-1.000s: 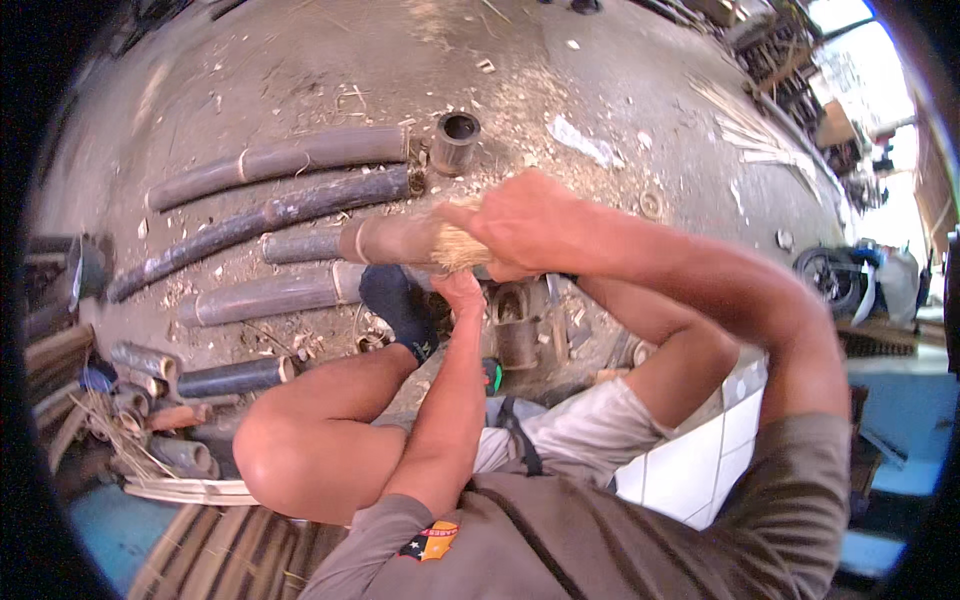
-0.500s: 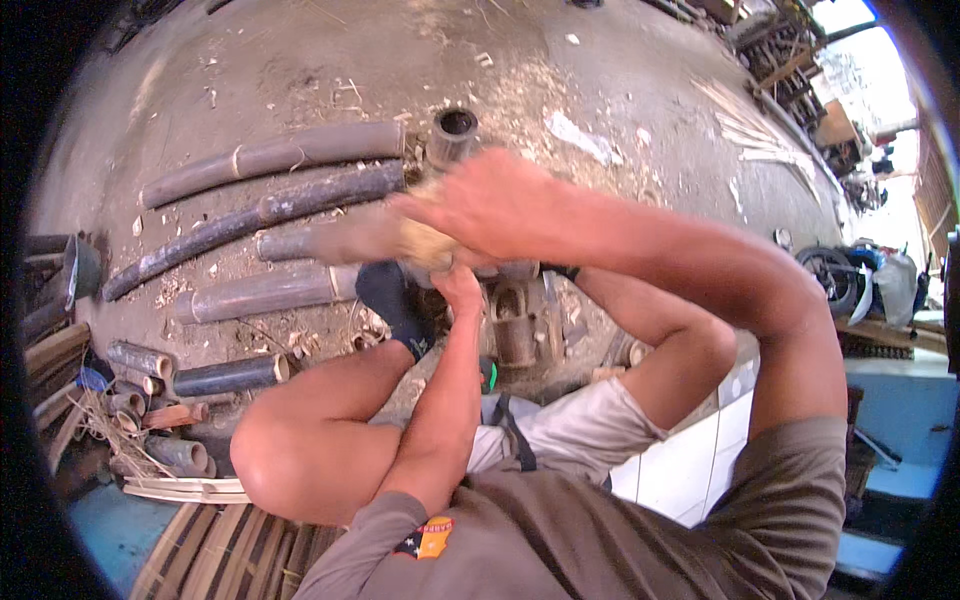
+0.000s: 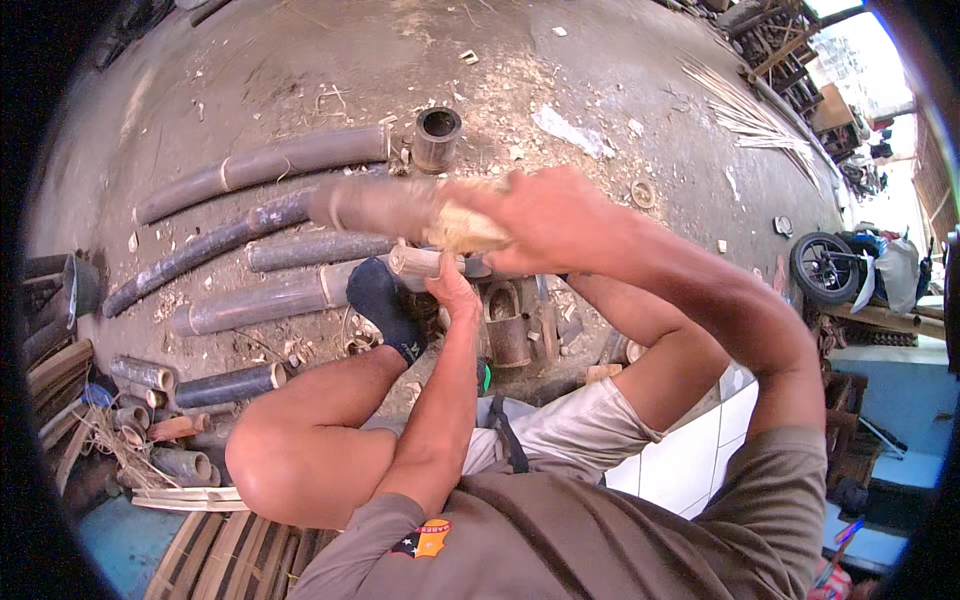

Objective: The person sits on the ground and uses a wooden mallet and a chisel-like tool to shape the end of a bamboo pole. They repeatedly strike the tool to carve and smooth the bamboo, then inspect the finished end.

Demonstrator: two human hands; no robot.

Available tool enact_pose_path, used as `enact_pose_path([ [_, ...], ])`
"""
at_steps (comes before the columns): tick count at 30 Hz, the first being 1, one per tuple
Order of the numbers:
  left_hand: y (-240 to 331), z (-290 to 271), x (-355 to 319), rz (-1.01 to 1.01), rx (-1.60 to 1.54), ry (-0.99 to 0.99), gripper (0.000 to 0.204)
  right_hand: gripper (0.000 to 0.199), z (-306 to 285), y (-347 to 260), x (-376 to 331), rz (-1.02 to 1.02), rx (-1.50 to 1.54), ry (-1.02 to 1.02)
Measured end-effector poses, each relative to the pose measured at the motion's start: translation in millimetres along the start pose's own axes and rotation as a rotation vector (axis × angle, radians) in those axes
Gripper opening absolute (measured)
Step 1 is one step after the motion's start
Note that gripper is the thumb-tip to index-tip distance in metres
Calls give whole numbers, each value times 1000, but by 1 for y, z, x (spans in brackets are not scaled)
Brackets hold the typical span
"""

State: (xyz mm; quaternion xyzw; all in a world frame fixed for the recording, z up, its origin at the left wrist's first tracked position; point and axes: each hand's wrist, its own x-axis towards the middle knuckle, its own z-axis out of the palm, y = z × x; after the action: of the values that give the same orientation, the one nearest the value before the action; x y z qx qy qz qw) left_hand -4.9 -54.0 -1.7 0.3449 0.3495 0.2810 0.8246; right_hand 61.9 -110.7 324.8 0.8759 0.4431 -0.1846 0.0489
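Note:
My right hand (image 3: 550, 215) is closed round a wooden mallet with a pale, rough-cut neck (image 3: 465, 228). The mallet's dark round head is smeared by motion and points left. Just below it, my left hand (image 3: 455, 290) grips a short pale wooden handle (image 3: 415, 262), seemingly of a chisel. A greyish part beyond its fingers is mostly hidden by my right hand. Mallet and handle overlap in view, and whether they touch I cannot tell. Below my hands, between my legs, stands a short bamboo piece (image 3: 507, 335) with an opening in its upper part.
Several long bamboo poles (image 3: 260, 172) lie on the floor to the left. A short bamboo tube (image 3: 437, 145) stands upright beyond my hands. Shorter bamboo pieces (image 3: 230, 388) and split strips lie at lower left. Wood chips litter the floor; a wheel (image 3: 828, 268) is at right.
My right hand has shifted right, and the mallet head has swung farther away from me. The handle in my left hand now shows more clearly. My left hand has barely moved.

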Motion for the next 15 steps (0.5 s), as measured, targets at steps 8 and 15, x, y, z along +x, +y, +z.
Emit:
enact_pose_path([
  [8,34,56,-42,73,394,-327,24,97,51,26,-113,400,768,506],
  [15,40,96,-152,-8,329,-744,31,97,141,24,-183,569,1127,1040],
])
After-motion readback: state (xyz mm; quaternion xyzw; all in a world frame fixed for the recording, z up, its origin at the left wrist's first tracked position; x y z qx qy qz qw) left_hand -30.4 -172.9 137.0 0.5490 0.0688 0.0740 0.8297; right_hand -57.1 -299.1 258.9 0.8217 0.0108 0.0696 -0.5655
